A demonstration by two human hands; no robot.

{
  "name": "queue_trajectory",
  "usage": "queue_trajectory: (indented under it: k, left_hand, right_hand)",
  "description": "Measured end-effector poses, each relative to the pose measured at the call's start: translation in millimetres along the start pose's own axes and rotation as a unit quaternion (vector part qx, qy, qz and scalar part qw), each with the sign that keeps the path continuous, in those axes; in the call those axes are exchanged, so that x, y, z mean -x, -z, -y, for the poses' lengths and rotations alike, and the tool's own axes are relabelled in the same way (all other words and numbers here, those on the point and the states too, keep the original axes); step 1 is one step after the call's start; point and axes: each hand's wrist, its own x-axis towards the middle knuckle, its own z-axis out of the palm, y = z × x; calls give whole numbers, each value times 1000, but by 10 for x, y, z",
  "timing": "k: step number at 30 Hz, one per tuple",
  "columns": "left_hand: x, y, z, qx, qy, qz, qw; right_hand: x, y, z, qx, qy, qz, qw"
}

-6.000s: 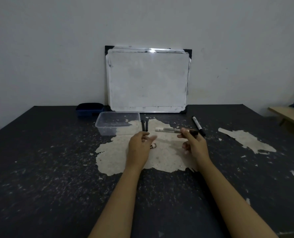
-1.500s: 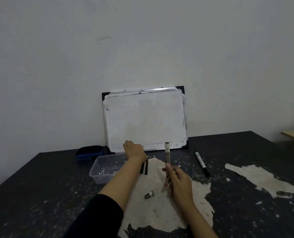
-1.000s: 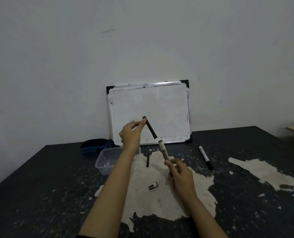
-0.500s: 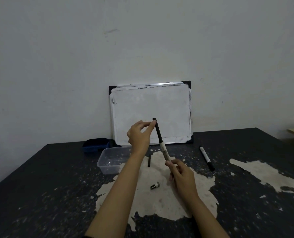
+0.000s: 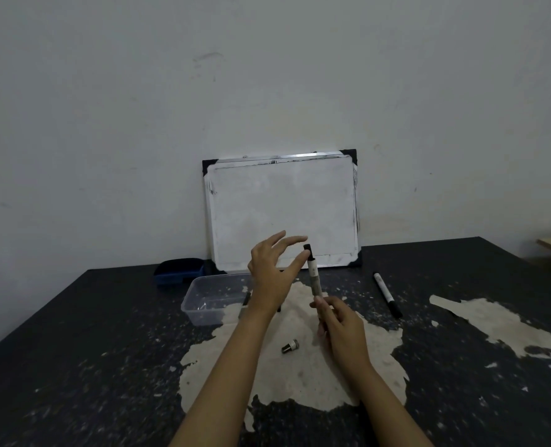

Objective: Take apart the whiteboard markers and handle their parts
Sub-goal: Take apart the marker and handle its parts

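1. The right hand [image 5: 340,324] holds a marker barrel [image 5: 314,279] upright above the surface [image 5: 74,350], tilted slightly so its top leans toward the left hand [image 5: 272,272]. The barrel's long axis runs almost vertically, in front of the whiteboard [image 5: 280,211] that leans on the wall.

2. A dark ink core [image 5: 307,250] stands out of the barrel's open top; only a short end shows, the rest apparently inside the barrel.

3. The core's end lies just to the right of the left hand's fingers [image 5: 295,241], level with the gap between forefinger and thumb. The left hand is the nearer one to that end; the right hand grips low on the barrel, well below it.

4. The left fingers are spread apart and hold nothing; the thumb tip seems to touch or nearly touch the barrel's rim, though contact cannot be confirmed.

5. The right fingers are closed around the barrel's lower part.

6. On the surface lie a small end plug [image 5: 291,345] near the right wrist, a whole marker [image 5: 387,294] off to the right, and a clear plastic tub [image 5: 213,298] beside the left forearm.
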Motion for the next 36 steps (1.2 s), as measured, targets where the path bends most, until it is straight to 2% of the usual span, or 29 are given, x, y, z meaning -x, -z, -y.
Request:
queue_trajectory:
  k: [5,12,15,18,22,25,27,29,30,32,34,36]
  left_hand:
    - [66,11,37,-48,-68,23,996]
    - [263,150,119,9,-34,44,998]
    - [446,233,225,-39,35,140,989]
    - [632,268,272,-88,139,293,942]
    - [706,269,301,-129,158,321,925]
    - [705,257,359,-96,173,294,935]
    - [697,262,356,5,199,227,953]
    - [643,284,329,130,244,149,950]
    - [601,299,316,193,271,113,936]
    - [486,320,294,337,313,43,887]
    - [363,333,272,435,317,-6,843]
    - [273,340,238,465,298,-25,833]
  right_hand:
    - [-1,4,-8,3,5,0,1000]
    - [-5,13,11,11,3,-5,1000]
    - [1,26,21,4,4,-4,1000]
    - [13,28,26,7,9,-3,1000]
    - [11,32,0,17,5,-4,1000]
    - [8,41,-34,28,12,5,1000]
    - [9,41,-40,47,20,19,999]
    - [-2,38,-40,78,31,25,996]
    - [-9,35,-30,73,29,28,997]
    - [-16,31,-14,53,22,44,997]
    - [-4,27,9,46,19,69,996]
    - [13,13,27,45,21,86,995]
